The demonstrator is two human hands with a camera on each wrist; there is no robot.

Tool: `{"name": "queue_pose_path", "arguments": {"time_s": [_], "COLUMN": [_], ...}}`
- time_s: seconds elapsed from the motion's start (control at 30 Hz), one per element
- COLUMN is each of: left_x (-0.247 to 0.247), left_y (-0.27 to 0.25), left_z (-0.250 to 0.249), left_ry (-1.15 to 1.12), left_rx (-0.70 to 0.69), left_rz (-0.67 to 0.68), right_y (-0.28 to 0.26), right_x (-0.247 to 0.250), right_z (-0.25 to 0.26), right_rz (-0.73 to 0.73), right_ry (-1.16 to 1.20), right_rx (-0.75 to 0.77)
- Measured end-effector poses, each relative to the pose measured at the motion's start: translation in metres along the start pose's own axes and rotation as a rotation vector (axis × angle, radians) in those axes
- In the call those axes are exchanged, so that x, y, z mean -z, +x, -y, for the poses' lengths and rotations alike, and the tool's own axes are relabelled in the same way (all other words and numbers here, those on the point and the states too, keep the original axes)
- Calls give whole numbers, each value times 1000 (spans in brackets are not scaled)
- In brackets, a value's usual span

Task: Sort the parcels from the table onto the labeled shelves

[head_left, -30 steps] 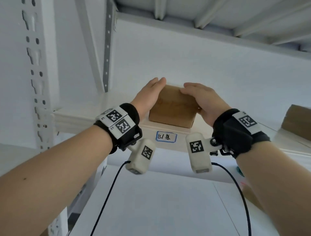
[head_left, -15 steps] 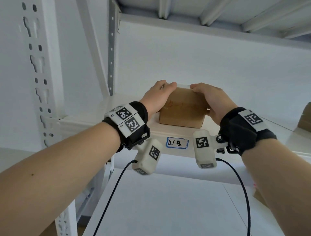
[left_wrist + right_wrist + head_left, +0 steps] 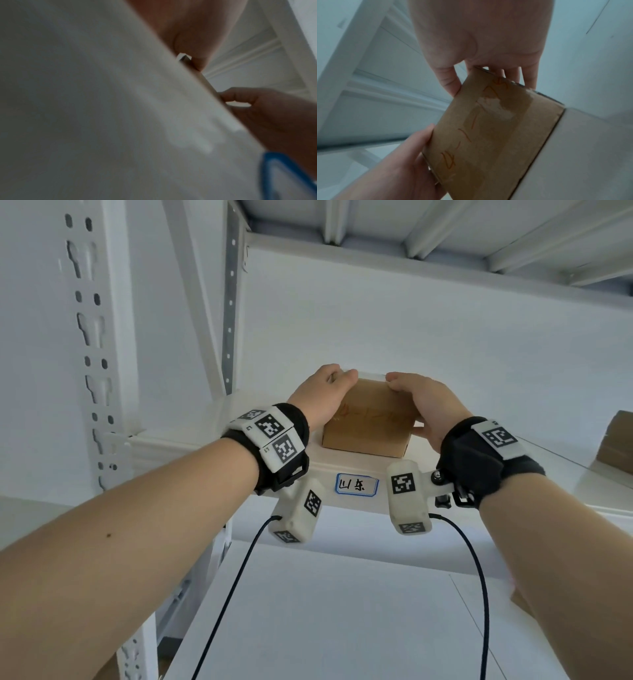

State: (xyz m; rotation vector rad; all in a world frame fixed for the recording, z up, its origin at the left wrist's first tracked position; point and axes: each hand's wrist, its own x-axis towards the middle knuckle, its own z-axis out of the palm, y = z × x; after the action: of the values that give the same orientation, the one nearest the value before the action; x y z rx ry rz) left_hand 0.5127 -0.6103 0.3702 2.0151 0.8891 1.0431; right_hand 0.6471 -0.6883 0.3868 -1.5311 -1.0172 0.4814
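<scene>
White metal shelving (image 3: 191,440) is filling the head view, one perforated upright rising at the left and a ribbed shelf underside spanning overhead, leaving tall open space above the shelf board where the work is happening. Below it, a broad white surface (image 3: 342,611) is stretching away with two black cables hanging across it. One brown cardboard parcel (image 3: 368,424) is sitting on the shelf board just behind the front lip, directly above a single blue-bordered label (image 3: 357,484) bearing handwritten characters; open board is lying to its left toward the upright and to its right. A second brown box (image 3: 616,440) is showing only partly at the right edge, well apart. Two hands are gripping the parcel from opposite sides: the left hand (image 3: 325,395) is curling its fingers over the top left corner, and the right hand (image 3: 421,405) is wrapping its fingers over the top right edge. From the right wrist view, orange handwriting and clear tape are crossing the parcel's (image 3: 488,135) front face.
</scene>
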Motion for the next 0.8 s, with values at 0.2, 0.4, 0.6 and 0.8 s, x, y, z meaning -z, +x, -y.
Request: {"name": "queue_pose_path", "arguments": {"time_s": [0.2, 0.4, 0.6, 0.8], "left_x": [7, 16, 11, 3], "left_y": [-3, -19, -33, -36], "left_z": [-13, -17, -13, -6], "left_ry": [276, 528, 720, 840], "left_rx": [18, 124, 181, 150], "left_rz": [55, 94, 160, 183], "right_y": [-16, -28, -41, -56], "right_x": [7, 17, 22, 18], "right_z": [17, 11, 3, 2], "right_rz": [26, -17, 37, 100], "right_ry": [-353, -866, -1077, -1147], "right_rx": [94, 140, 8, 25]}}
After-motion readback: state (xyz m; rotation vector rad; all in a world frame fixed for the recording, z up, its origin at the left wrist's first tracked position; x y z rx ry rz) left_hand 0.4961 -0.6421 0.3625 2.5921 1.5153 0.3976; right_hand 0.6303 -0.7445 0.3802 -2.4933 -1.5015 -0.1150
